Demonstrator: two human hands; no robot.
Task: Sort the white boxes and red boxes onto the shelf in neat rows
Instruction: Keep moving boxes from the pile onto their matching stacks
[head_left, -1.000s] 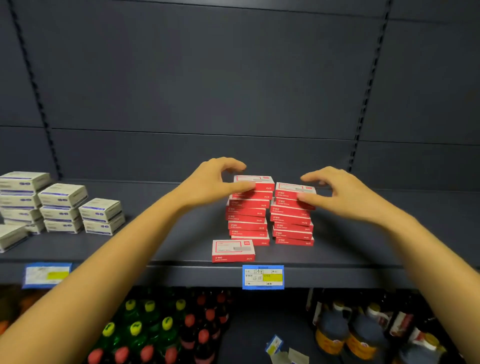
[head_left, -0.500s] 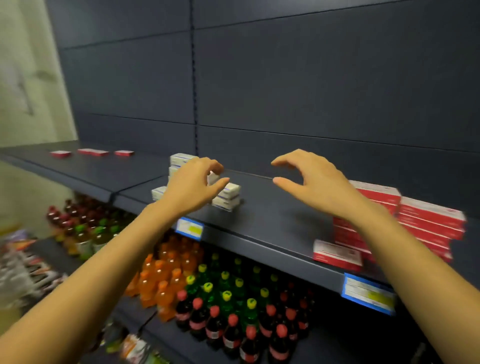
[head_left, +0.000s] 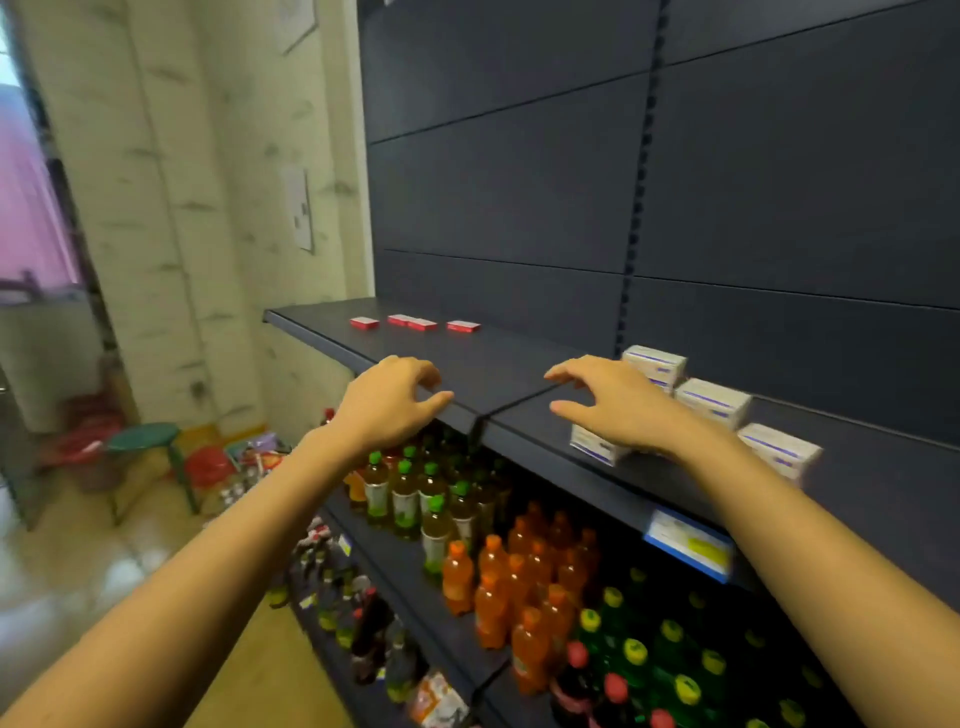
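**A:** Head view, entry 1: the shelf?

**B:** Shelf (head_left: 498, 364): dark, 1 long board, with a seam in its front edge between the 2 hands. All places below are given from it.

**A:** Entry 2, red boxes?

**B:** Red boxes (head_left: 422, 325): 4 counted, lying flat in a single layer. They form a loose line at the shelf's far left end, toward its back. The middle 2 touch, and the outer 2 stand apart from them.

**A:** Entry 3, white boxes?

**B:** White boxes (head_left: 714, 402): on the shelf's right part. 3 tops show in a diagonal from the back panel toward the front edge. The rearmost seems to sit on another box, but the picture is too blurred to count layers. 1 more lies low near the front edge, partly covered by the right hand.

**A:** Entry 4, hands?

**B:** Left hand (head_left: 395, 402): over the shelf's front edge, left of the seam. Its fingers are loosely curled, thumb out, and it is empty. I cannot tell whether it touches the shelf. Right hand (head_left: 613, 410): above the shelf, right of the seam, just in front of the white boxes. Its fingers are spread and bent, gripping nothing.

**A:** Entry 5, other stock?

**B:** Bottles (head_left: 509, 582): green-capped, orange and red-capped, on the tiers under the shelf. Price label (head_left: 688, 543): 1, blue-edged, on the shelf's front edge toward its right. Stool (head_left: 143, 436): 1, green, on the floor well left of the shelf.
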